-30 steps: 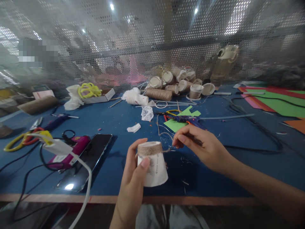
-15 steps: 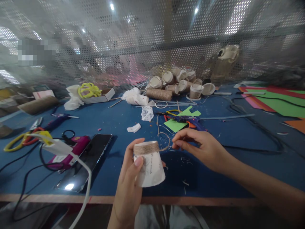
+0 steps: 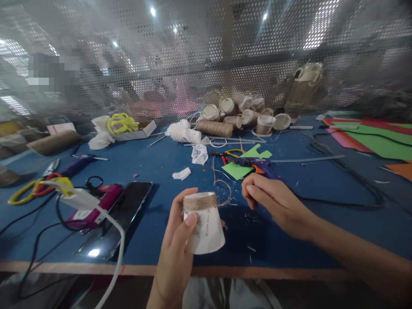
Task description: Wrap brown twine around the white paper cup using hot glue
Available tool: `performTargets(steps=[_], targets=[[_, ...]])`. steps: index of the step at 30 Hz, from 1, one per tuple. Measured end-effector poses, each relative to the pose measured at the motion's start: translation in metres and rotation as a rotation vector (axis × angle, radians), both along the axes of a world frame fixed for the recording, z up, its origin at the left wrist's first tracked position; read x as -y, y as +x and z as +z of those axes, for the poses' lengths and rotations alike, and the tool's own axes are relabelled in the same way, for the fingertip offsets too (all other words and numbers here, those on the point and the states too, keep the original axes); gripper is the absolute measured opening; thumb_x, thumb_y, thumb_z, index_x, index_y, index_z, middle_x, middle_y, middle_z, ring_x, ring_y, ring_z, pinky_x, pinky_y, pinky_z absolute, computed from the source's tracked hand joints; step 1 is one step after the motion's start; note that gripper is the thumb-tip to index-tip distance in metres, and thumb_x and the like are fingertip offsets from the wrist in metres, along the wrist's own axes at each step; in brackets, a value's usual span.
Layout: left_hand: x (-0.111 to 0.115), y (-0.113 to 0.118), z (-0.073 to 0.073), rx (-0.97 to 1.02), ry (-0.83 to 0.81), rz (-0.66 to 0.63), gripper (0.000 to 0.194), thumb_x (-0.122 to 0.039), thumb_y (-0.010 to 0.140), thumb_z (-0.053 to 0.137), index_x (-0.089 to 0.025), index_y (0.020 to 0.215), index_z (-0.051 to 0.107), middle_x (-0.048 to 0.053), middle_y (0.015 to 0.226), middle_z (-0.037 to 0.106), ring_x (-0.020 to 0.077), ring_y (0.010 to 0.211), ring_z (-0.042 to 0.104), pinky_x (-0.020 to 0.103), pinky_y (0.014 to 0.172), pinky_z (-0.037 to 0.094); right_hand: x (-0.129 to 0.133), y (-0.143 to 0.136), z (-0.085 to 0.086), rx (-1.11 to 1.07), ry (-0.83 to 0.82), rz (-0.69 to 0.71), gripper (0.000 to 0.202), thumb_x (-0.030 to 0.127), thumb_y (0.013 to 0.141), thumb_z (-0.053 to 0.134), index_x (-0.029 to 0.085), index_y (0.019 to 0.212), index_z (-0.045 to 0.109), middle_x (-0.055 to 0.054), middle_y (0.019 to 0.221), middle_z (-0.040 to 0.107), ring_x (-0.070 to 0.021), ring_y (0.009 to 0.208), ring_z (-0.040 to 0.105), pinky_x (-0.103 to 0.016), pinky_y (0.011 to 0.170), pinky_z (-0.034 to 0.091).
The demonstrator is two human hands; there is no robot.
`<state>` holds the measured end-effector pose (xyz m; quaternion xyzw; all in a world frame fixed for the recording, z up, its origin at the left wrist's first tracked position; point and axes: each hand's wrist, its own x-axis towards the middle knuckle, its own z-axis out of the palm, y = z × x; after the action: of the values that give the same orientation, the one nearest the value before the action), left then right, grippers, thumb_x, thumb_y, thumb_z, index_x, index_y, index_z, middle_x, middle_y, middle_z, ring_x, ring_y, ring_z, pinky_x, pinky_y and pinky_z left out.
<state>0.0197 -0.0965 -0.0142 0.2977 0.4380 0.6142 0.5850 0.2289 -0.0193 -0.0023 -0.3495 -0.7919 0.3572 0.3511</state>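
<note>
My left hand [image 3: 179, 240] is closed around a white paper cup [image 3: 206, 231], with the thumb on its near side. The cup's narrow end is up, and several turns of brown twine [image 3: 201, 201] wrap that end. From the wrap, a loose tail of twine [image 3: 230, 191] curls out to the right and runs back over the table. Just right of this loop, my right hand [image 3: 270, 199] hovers with its fingers curled together. Whether anything sits between those fingertips is hidden. A glue gun [image 3: 257, 162] lies beyond it, beside green paper [image 3: 237, 170].
At the left lie a phone [image 3: 128, 214], scissors [image 3: 35, 189], a magenta device [image 3: 103, 201] and a white cable [image 3: 120, 249]. Twine-wrapped cups [image 3: 227, 106], a twine roll [image 3: 215, 128] and stacked paper cups [image 3: 186, 135] stand at the back. Coloured paper sheets [image 3: 383, 137] lie far right.
My right hand has moved a little right, away from the twine loop, and its fingers have curled in more. My left hand still holds the cup in nearly the same place.
</note>
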Motion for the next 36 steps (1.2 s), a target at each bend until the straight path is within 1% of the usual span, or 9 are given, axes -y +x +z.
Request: performTargets(steps=[3, 6, 8, 11, 15, 18, 24, 32, 36], targets=[[0.0003, -0.0003, -0.0008, 0.002, 0.007, -0.004, 0.052, -0.043, 0.085, 0.071, -0.025, 0.129, 0.05, 0.007, 0.101, 0.075, 0.023, 0.078, 0.075, 0.028, 0.057, 0.058, -0.0001, -0.0007, -0.0018, 0.018, 0.027, -0.027, 0.036, 0.036, 0.107, 0.034, 0.023, 0.077, 0.048, 0.004, 0.062, 0.052, -0.0119, 0.055, 0.05, -0.027, 0.057, 0.04], [0.0, -0.0008, -0.0024, 0.0, 0.002, -0.012, 0.051, -0.043, 0.085, 0.071, -0.026, 0.129, 0.05, 0.007, 0.102, 0.075, 0.0242, 0.077, 0.075, 0.031, 0.056, 0.06, 0.0001, -0.0011, -0.0024, 0.053, 0.055, -0.032, 0.039, 0.035, 0.106, 0.034, 0.024, 0.07, 0.043, 0.005, 0.056, 0.05, -0.011, 0.051, 0.049, -0.026, 0.054, 0.039], [-0.0003, -0.0014, -0.0036, 0.009, 0.007, -0.022, 0.05, -0.043, 0.086, 0.07, -0.026, 0.129, 0.05, 0.007, 0.104, 0.074, 0.0249, 0.077, 0.074, 0.032, 0.055, 0.061, 0.0001, -0.0012, -0.0025, 0.073, 0.074, -0.026, 0.039, 0.033, 0.105, 0.035, 0.023, 0.069, 0.044, 0.005, 0.054, 0.051, -0.0103, 0.049, 0.05, -0.026, 0.052, 0.039], [-0.0008, -0.002, -0.0046, 0.031, 0.016, -0.03, 0.049, -0.041, 0.085, 0.071, -0.027, 0.128, 0.051, 0.007, 0.104, 0.073, 0.0248, 0.076, 0.074, 0.032, 0.054, 0.061, -0.0006, -0.0021, -0.0019, 0.103, 0.118, -0.02, 0.033, 0.029, 0.103, 0.043, 0.022, 0.073, 0.053, 0.005, 0.056, 0.057, -0.01, 0.051, 0.054, -0.024, 0.053, 0.041], [-0.0008, -0.0023, -0.0048, 0.027, 0.007, -0.022, 0.05, -0.041, 0.086, 0.069, -0.027, 0.13, 0.05, 0.007, 0.103, 0.074, 0.0253, 0.077, 0.075, 0.033, 0.055, 0.06, -0.0017, -0.0043, -0.0003, 0.087, 0.161, 0.022, 0.02, 0.027, 0.099, 0.056, 0.021, 0.084, 0.067, 0.002, 0.072, 0.071, -0.0111, 0.063, 0.065, -0.022, 0.056, 0.047], [-0.0005, -0.002, -0.0045, 0.009, 0.0, -0.007, 0.051, -0.042, 0.085, 0.07, -0.026, 0.129, 0.051, 0.007, 0.1, 0.075, 0.0251, 0.078, 0.075, 0.031, 0.057, 0.06, -0.0014, -0.0053, 0.0005, 0.079, 0.149, 0.034, 0.016, 0.028, 0.098, 0.06, 0.021, 0.088, 0.071, 0.001, 0.073, 0.074, -0.0114, 0.064, 0.068, -0.021, 0.056, 0.049], [0.0001, 0.0004, -0.0031, 0.0, 0.005, 0.011, 0.052, -0.045, 0.083, 0.073, -0.025, 0.127, 0.052, 0.006, 0.096, 0.076, 0.0256, 0.08, 0.076, 0.032, 0.064, 0.062, 0.0006, -0.0056, 0.002, 0.038, 0.118, 0.015, 0.009, 0.025, 0.092, 0.068, 0.021, 0.087, 0.074, 0.001, 0.073, 0.076, -0.0111, 0.063, 0.069, -0.02, 0.055, 0.052], [-0.0009, -0.0011, -0.0041, 0.011, 0.008, 0.0, 0.051, -0.043, 0.083, 0.072, -0.026, 0.127, 0.053, 0.006, 0.1, 0.075, 0.0256, 0.082, 0.076, 0.032, 0.065, 0.062, -0.0001, -0.0053, -0.001, 0.062, 0.075, 0.037, 0.013, 0.024, 0.096, 0.057, 0.021, 0.094, 0.07, 0.001, 0.073, 0.076, -0.0119, 0.063, 0.071, -0.02, 0.054, 0.052], [-0.0006, -0.0019, -0.0053, 0.016, 0.001, 0.0, 0.051, -0.043, 0.083, 0.073, -0.027, 0.126, 0.054, 0.006, 0.102, 0.076, 0.0263, 0.084, 0.076, 0.034, 0.067, 0.062, 0.0004, -0.004, 0.0, 0.08, 0.084, 0.054, 0.019, 0.024, 0.1, 0.049, 0.021, 0.091, 0.065, 0.001, 0.072, 0.075, -0.0109, 0.062, 0.07, -0.019, 0.056, 0.051]])
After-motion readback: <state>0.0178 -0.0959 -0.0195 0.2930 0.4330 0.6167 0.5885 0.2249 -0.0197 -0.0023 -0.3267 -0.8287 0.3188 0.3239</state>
